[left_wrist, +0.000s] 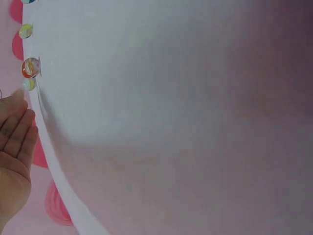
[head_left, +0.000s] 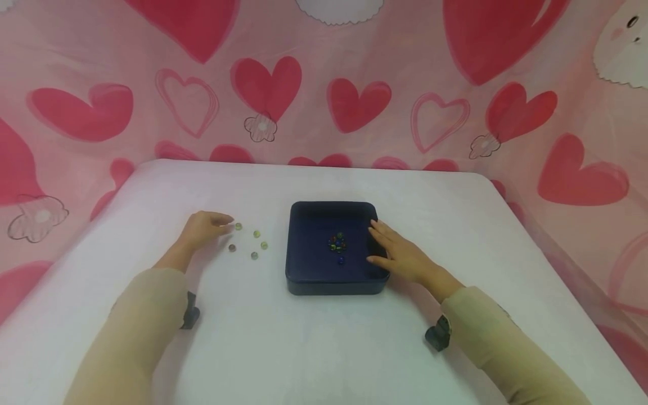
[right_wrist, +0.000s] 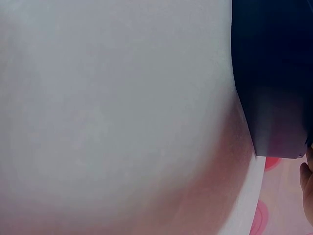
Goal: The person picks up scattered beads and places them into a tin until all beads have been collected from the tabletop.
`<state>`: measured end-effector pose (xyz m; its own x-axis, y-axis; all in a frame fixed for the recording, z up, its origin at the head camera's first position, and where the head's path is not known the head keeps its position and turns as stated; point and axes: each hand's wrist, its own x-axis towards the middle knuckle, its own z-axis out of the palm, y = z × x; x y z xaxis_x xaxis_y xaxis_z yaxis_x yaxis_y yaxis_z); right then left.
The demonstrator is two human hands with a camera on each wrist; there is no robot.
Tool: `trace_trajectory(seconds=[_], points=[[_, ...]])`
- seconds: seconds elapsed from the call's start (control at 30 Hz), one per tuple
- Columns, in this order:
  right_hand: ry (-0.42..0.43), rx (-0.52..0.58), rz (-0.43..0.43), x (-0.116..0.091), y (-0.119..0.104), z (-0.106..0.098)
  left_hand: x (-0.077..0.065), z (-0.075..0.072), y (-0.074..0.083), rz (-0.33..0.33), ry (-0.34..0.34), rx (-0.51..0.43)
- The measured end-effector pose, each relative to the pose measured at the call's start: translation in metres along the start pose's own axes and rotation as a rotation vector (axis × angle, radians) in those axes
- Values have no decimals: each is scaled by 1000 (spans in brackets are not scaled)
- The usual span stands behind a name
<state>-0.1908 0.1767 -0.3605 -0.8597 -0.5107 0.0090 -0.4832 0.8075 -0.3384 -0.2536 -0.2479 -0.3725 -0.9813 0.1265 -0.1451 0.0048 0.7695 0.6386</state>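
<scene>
Several clear glass marbles (head_left: 256, 233) lie loosely grouped on the white table, left of a dark blue square tray (head_left: 337, 288). My left hand (head_left: 203, 229) is beside them, fingertips close to the leftmost far marble (head_left: 238, 226); whether they touch it I cannot tell. In the left wrist view the fingers (left_wrist: 25, 139) look fairly straight, near a marble with an orange swirl (left_wrist: 31, 68). Inside the tray sits a cluster of coloured marbles (head_left: 337, 243), with a blue marble (head_left: 341, 260) just in front. My right hand (head_left: 405, 256) rests on the tray's right rim, fingers extended.
The white table (head_left: 314, 349) extends around the tray on all sides. A pink cloth with red hearts (head_left: 359, 104) hangs behind and beside it. Dark wrist devices (head_left: 190, 312) sit under both sleeves.
</scene>
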Motion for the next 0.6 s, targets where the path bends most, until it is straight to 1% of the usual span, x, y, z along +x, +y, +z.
trace_trajectory(seconds=[0.13, 0.23, 0.43, 0.6], points=[[-2, 2, 3, 1, 0, 0, 6, 3, -1, -5, -22, -9], [-2, 0, 6, 1, 0, 0, 9, 5, 0, 5, -32, -6], [-7, 8, 17, 3, 0, 0, 12, 7, 2, 40, -30, 10], [-8, 6, 16, 4, 0, 0, 17, 9, 4, 31, -24, 23]])
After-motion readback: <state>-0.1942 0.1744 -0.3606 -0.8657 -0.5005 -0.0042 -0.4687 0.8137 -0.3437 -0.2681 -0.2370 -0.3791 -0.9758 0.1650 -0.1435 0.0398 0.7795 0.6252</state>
